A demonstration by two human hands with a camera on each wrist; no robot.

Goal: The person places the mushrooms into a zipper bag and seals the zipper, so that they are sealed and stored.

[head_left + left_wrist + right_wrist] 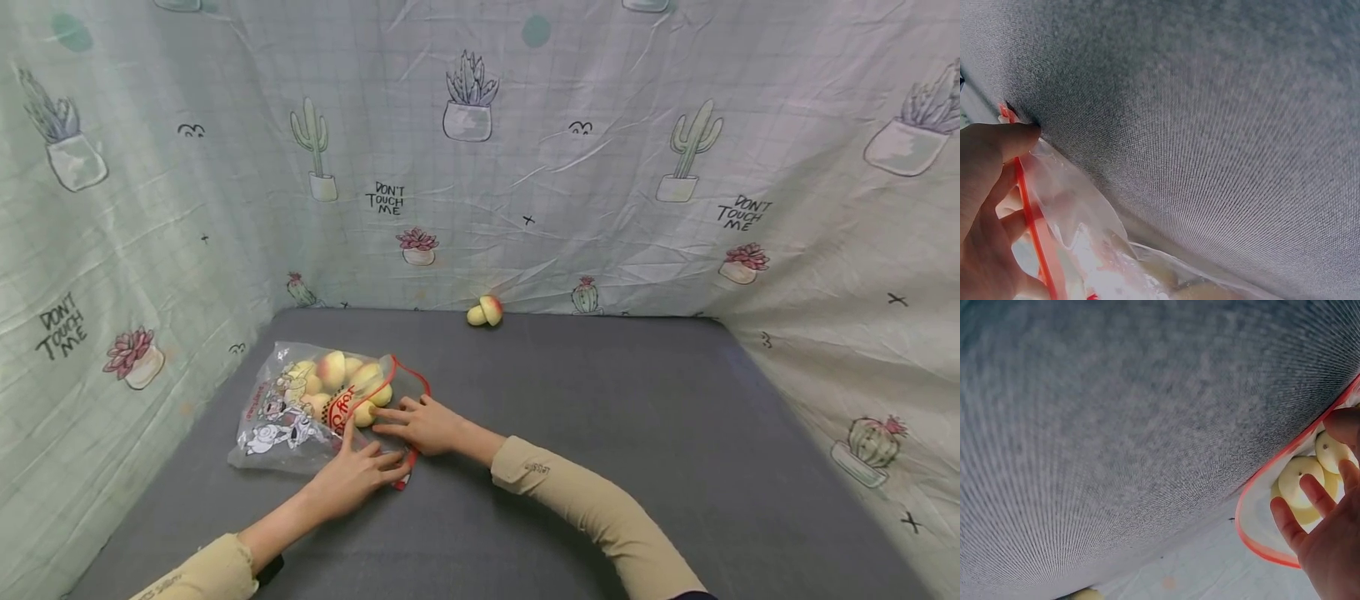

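Note:
A clear plastic bag (262, 450) with red and cartoon print lies on the left of the table, its mouth edged in red. Inside it are several yellow mushroom-shaped pieces (332, 369), some with reddish caps. My left hand (356, 479) holds the near edge of the mouth, thumb on one side of the red strip (1030, 215) and fingers on the other. At the mouth, my right hand (423, 425) reaches in with spread fingers (1317, 495) close to the pale round pieces (1300, 481); contact with them is unclear.
Another mushroom-shaped piece (486, 311) lies at the back edge of the dark grey table (600, 400). A cactus-print cloth (525, 183) hangs behind the table and along both sides.

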